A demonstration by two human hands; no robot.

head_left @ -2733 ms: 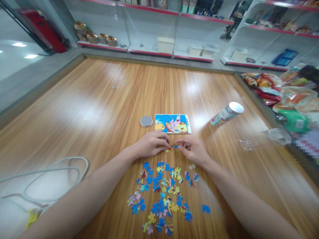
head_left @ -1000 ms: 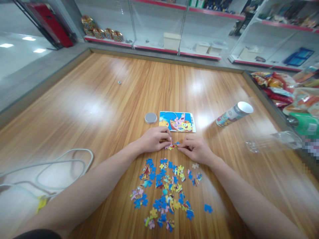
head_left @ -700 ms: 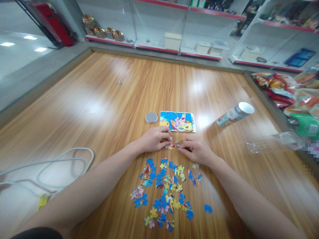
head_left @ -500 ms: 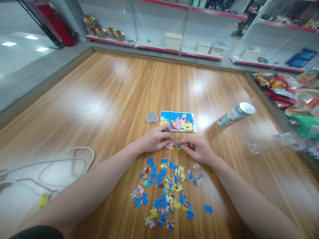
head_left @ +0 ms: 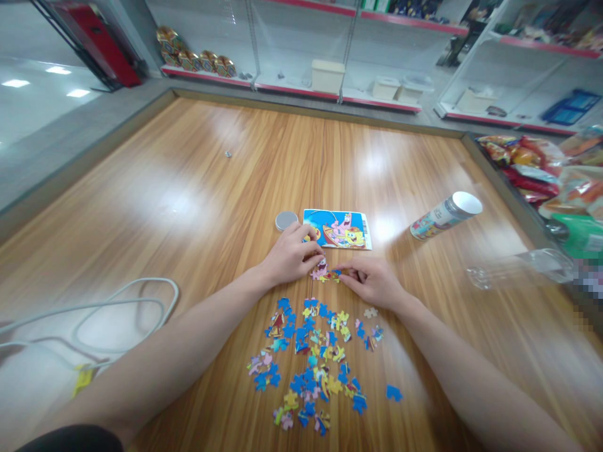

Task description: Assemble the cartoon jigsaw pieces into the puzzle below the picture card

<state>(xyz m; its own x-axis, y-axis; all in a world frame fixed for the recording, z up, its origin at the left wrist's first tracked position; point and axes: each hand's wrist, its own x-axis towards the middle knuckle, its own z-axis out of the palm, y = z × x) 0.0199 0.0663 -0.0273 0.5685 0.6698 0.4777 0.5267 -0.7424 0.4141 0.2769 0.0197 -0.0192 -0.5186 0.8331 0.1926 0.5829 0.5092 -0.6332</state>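
Observation:
Pink, yellow and blue jigsaw pieces [head_left: 322, 272] lie joined in a small cluster on the wooden table. At the cluster's upper left, my left hand [head_left: 293, 253] has its fingers curled, the tips at the top of the pink part. My right hand [head_left: 373, 280] pinches the cluster's right end between thumb and fingers, hiding part of it. Just beyond my hands is a printed picture card [head_left: 346, 231] with cartoon figures; my left fingers overlap its lower left corner. Nearer to me, many loose jigsaw pieces [head_left: 308, 381] are scattered.
A round grey lid [head_left: 286, 220] lies left of the card. An open printed cardboard tube [head_left: 445, 216] stands on the right, near a clear plastic bottle [head_left: 521, 270] on its side. Looped white cable [head_left: 136, 301] lies at left. Snack packets [head_left: 527, 169] sit beyond the right edge.
My left hand has shifted slightly up and away, uncovering more of the pink part of the cluster. My right hand stays nearly in place, still at the cluster's right end.

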